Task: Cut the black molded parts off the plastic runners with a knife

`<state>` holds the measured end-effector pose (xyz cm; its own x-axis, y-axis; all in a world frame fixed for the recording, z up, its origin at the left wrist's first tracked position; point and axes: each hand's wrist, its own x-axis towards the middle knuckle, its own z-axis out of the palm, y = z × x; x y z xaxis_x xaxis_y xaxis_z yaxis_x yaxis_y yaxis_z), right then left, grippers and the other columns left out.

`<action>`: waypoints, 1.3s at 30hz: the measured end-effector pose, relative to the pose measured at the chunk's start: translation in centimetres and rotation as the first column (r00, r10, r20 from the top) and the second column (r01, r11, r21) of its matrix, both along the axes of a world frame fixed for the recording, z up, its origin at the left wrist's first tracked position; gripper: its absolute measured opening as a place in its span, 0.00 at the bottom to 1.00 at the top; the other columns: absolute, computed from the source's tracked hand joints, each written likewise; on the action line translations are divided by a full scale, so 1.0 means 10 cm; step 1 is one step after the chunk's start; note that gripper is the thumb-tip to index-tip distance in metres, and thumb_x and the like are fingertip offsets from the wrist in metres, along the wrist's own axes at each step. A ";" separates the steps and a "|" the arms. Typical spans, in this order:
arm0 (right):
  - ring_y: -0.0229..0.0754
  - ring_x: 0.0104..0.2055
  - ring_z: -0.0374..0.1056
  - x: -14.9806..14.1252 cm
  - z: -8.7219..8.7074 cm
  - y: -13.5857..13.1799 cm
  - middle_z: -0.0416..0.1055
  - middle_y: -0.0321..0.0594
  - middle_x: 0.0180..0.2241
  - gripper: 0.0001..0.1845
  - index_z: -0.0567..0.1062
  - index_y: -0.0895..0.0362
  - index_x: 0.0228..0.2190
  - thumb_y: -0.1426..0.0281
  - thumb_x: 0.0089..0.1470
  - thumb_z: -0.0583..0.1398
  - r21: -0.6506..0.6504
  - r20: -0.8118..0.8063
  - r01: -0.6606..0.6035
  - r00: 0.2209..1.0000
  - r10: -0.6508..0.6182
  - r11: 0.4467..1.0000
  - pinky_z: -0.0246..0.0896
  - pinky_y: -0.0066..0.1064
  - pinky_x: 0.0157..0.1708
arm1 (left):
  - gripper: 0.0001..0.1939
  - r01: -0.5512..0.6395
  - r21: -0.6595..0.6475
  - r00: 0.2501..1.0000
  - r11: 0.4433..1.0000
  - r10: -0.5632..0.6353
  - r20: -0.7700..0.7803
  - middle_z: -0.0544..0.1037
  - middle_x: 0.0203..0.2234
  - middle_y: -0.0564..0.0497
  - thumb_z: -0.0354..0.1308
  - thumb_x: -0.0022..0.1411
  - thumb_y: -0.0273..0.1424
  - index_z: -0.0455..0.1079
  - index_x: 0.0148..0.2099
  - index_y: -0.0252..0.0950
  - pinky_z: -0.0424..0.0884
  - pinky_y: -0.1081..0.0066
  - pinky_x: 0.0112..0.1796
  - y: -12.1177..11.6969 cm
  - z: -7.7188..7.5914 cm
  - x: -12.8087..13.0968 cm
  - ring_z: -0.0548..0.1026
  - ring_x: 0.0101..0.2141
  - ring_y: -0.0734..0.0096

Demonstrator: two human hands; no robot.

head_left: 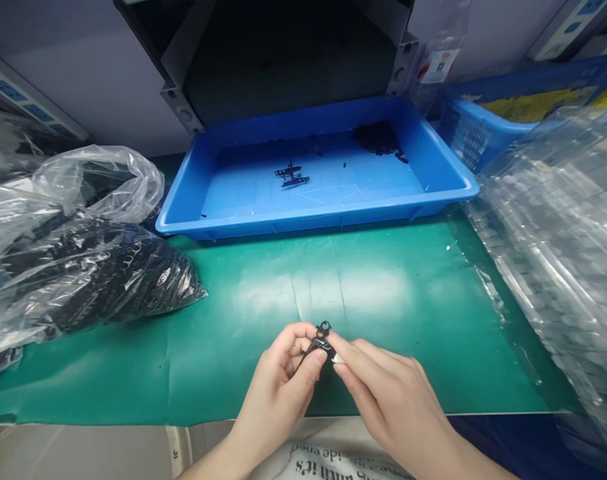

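Observation:
A small black plastic part (322, 339) with a ring at its top is pinched between both my hands, low over the green mat (393, 313). My left hand (283, 387) curls round it from the left, thumb and fingers closed on it. From the right, my right hand (383, 393) grips it with its fingertips. Behind them stands a blue tray (433, 150) holding a black sprue piece (292, 176) near its middle and a heap of small black parts (378, 138) at its back right.
A clear plastic bag of black parts (93, 273) lies at the left. Stacked clear plastic sheets or bags (558, 240) fill the right side. A blue basket (483, 120) stands at the back right. Printed paper (328, 463) lies at the table's near edge.

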<state>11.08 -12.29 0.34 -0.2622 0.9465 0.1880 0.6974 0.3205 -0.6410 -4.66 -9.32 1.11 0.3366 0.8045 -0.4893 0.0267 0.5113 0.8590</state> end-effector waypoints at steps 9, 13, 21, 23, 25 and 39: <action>0.37 0.21 0.64 -0.06 -0.03 0.00 0.70 0.39 0.25 0.17 0.68 0.62 0.47 0.72 0.61 0.46 0.044 0.002 0.052 0.999 -0.053 0.998 0.53 0.27 0.18 | 0.12 -0.055 0.017 0.997 0.998 0.055 -0.058 0.59 0.20 0.61 0.53 0.58 0.40 0.61 0.40 0.37 0.46 0.84 0.12 0.00 -0.02 0.05 0.48 0.14 0.90; 0.39 0.23 0.67 -0.08 -0.05 0.01 0.71 0.41 0.26 0.18 0.68 0.62 0.48 0.72 0.61 0.46 0.050 0.015 0.085 0.996 -0.086 0.995 0.54 0.27 0.18 | 0.14 -0.075 -0.023 0.995 0.997 0.074 -0.061 0.60 0.17 0.63 0.52 0.57 0.41 0.59 0.39 0.37 0.47 0.84 0.10 0.02 -0.04 0.10 0.52 0.10 0.90; 0.35 0.25 0.64 0.05 -0.12 0.13 0.70 0.38 0.30 0.17 0.68 0.55 0.48 0.67 0.60 0.48 -0.519 -0.608 -0.148 0.756 -0.242 0.842 0.60 0.27 0.25 | 0.12 -0.007 -0.109 1.000 0.994 0.008 0.008 0.62 0.09 0.63 0.49 0.60 0.41 0.58 0.37 0.37 0.45 0.83 0.08 0.05 -0.06 0.08 0.50 0.05 0.86; 0.30 0.17 0.54 0.09 -0.17 0.19 0.68 0.36 0.27 0.16 0.69 0.56 0.46 0.65 0.59 0.50 -0.635 -0.743 -0.296 0.485 -0.461 0.713 0.51 0.23 0.16 | 0.13 0.009 -0.115 1.000 0.993 -0.012 -0.022 0.62 0.11 0.62 0.49 0.59 0.42 0.59 0.38 0.37 0.46 0.83 0.08 0.07 -0.06 0.08 0.50 0.07 0.86; 0.29 0.16 0.49 0.13 -0.23 0.25 0.67 0.37 0.26 0.15 0.69 0.58 0.44 0.66 0.59 0.50 -0.658 -0.739 -0.413 0.196 -0.644 0.630 0.43 0.21 0.14 | 0.14 -0.011 -0.100 0.997 0.995 0.004 -0.074 0.61 0.14 0.61 0.51 0.58 0.42 0.60 0.40 0.36 0.47 0.82 0.09 0.11 -0.07 0.08 0.51 0.10 0.85; 0.34 0.20 0.58 0.24 -0.35 0.32 0.69 0.42 0.25 0.20 0.71 0.61 0.41 0.62 0.60 0.47 -0.581 -0.557 -0.578 -0.231 -0.798 0.573 0.48 0.23 0.18 | 0.16 0.239 0.713 0.827 0.659 0.247 -0.505 0.62 0.15 0.59 0.45 0.62 0.35 0.66 0.47 0.33 0.61 0.79 0.23 1.65 0.43 0.13 0.62 0.18 0.82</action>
<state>13.47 -9.08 -3.20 -0.3397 0.7868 -0.5153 -0.8479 -0.4932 -0.1942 -3.39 7.18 5.43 0.2215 0.9610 0.1657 0.5809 -0.2665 0.7691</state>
